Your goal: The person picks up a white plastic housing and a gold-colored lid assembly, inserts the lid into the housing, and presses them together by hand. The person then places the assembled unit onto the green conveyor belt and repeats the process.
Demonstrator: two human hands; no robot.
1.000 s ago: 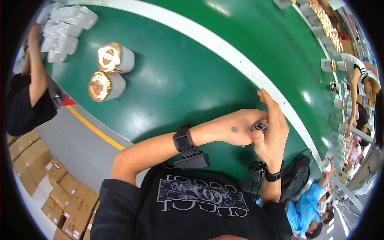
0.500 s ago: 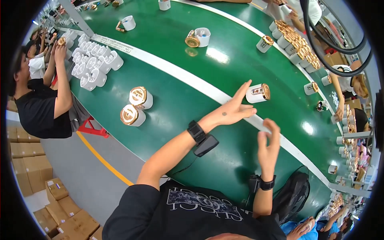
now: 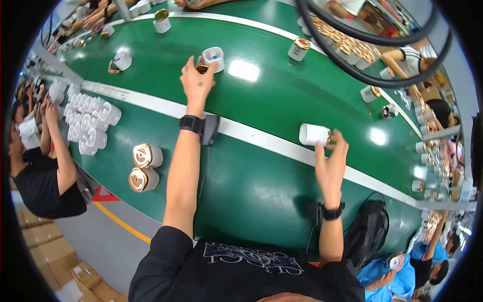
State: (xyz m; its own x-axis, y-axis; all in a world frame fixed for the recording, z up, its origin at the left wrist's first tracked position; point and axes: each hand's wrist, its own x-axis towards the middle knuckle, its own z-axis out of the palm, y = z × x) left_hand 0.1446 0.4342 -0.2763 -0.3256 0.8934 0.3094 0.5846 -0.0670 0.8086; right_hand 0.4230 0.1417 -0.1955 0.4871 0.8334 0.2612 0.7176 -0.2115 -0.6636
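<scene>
My left hand (image 3: 197, 84) reaches across the green table with its fingers curled round a gold-coloured lid (image 3: 202, 67). That lid is beside an open white cup (image 3: 214, 59), which has something blue inside. My right hand (image 3: 331, 168) has its thumb and fingers apart, close to the gold end of a white canister (image 3: 314, 135) lying on its side. Whether the fingertips touch the canister, I cannot tell. To the left, two white canisters with shiny gold tops (image 3: 148, 155) (image 3: 143, 179) stand close together on the near side of the white strip.
A white strip (image 3: 251, 135) crosses the green table. Many white cups (image 3: 90, 121) cluster at left beside a co-worker in black (image 3: 45, 181). Rows of gold-topped canisters (image 3: 347, 45) stand at far right. Black cables (image 3: 372, 75) hang overhead; a black bag (image 3: 366, 236) lies near my right forearm.
My left hand has left the canister and moved left onto the gold-coloured lid. My right hand has come close to that canister, which now shows a plain white side. The whole view has shifted.
</scene>
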